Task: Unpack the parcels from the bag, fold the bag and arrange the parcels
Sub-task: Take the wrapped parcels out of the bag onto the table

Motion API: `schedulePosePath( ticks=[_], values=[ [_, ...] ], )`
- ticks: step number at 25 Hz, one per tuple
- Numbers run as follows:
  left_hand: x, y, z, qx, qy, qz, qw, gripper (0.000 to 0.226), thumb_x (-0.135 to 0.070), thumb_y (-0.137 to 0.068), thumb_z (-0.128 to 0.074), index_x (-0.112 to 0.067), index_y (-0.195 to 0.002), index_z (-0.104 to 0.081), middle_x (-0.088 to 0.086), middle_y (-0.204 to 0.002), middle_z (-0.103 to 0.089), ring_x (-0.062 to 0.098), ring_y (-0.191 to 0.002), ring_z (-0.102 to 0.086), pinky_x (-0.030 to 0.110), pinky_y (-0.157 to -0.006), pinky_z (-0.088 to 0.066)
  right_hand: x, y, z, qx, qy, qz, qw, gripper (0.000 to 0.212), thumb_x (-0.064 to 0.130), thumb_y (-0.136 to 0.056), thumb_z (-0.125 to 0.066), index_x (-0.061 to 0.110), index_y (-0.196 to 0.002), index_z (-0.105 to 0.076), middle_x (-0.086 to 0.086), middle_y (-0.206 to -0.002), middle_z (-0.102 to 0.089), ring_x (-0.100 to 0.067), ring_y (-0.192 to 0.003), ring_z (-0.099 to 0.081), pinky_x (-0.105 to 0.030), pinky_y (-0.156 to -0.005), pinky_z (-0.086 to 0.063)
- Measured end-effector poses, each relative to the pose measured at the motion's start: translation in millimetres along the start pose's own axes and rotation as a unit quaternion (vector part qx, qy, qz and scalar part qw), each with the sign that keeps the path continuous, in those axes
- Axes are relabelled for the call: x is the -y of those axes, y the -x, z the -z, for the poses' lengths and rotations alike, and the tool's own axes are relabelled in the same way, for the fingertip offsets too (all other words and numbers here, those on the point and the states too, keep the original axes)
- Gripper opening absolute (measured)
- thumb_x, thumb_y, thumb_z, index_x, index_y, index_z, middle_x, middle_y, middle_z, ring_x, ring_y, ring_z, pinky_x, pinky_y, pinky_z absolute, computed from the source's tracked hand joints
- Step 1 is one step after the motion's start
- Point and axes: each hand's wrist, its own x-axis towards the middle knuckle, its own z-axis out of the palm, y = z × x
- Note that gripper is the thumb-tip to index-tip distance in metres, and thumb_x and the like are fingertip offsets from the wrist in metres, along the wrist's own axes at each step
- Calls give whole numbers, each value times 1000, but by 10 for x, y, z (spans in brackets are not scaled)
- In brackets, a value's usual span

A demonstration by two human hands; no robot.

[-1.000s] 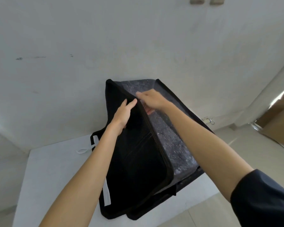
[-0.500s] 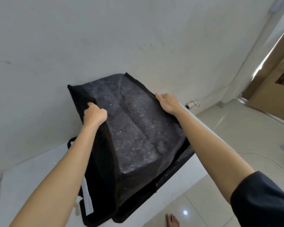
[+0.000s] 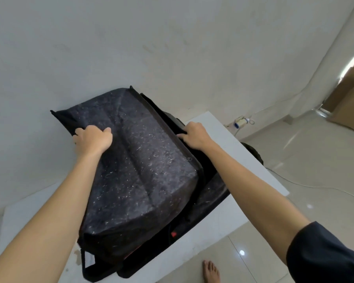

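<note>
On a white table [image 3: 208, 237] pushed against a pale plaster wall [image 3: 172, 48] lies a large black fabric bag [image 3: 204, 193], seen from above through the eyes of the person handling it. A broad grey speckled felt panel [image 3: 143, 160] of the bag, edged in black trim and flecked with white lint, is lifted towards the viewer and slopes up to the wall.

Two bare forearms reach in from the bottom of the view. The left hand [image 3: 93, 139] grips the panel's left edge near its upper corner, fingers curled tight into the cloth. The right hand [image 3: 194, 135] holds the panel's right edge, its fingers hooked over the black trim and its thumb lying along that trim. A dark short sleeve [image 3: 325, 256] covers the right upper arm.

Beneath the raised panel, the bag's black body spreads over the table, with a small red tag [image 3: 173, 234] near its front and a black strap with a white patch [image 3: 88, 260] at its near left corner.

Right of the table, glossy beige floor tiles [image 3: 294, 152] carry a thin white cable [image 3: 315, 185]. A bare foot [image 3: 211, 271] stands at the table's near edge, and a wooden door [image 3: 352, 103] shows at the far right.
</note>
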Motion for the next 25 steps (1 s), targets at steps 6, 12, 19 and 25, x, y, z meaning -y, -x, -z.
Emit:
schedulePosePath(
  ticks=[6,12,19,25],
  values=[
    [676,-20,540,13,91,148,985,85,-67,-94,-48,-5,-152,-43,23,-162,-31,42,-148,-30,54,-119,-30,1076,281,-7,56,-109,111,986,61,21,-99,-71,15,-54,-30,2,-50,-36,-14,-45,-36,-24,-46,-27],
    [725,413,429,78,246,91,962,114,-89,-79,-43,-15,-163,-20,16,-169,-14,38,-153,-19,57,-120,-26,1897,690,-657,177,-90,151,968,49,23,-107,-56,15,-62,-38,0,-63,-48,-19,-63,-49,-33,-67,-42],
    [1647,443,304,4,47,143,989,40,-20,-93,-63,-4,-129,-54,17,-129,-60,34,-107,-60,44,-80,-49,2164,789,-1123,107,31,92,990,44,29,-97,-53,6,-135,-52,-21,-130,-61,-43,-120,-59,-44,-92,-47],
    [1720,383,613,-48,140,54,988,23,-9,-97,-55,-2,-119,-60,18,-125,-60,38,-109,-62,42,-83,-50,2301,640,-859,24,32,93,995,25,17,-92,-62,0,-109,-64,-26,-116,-69,-43,-108,-67,-35,-78,-49]
  ],
)
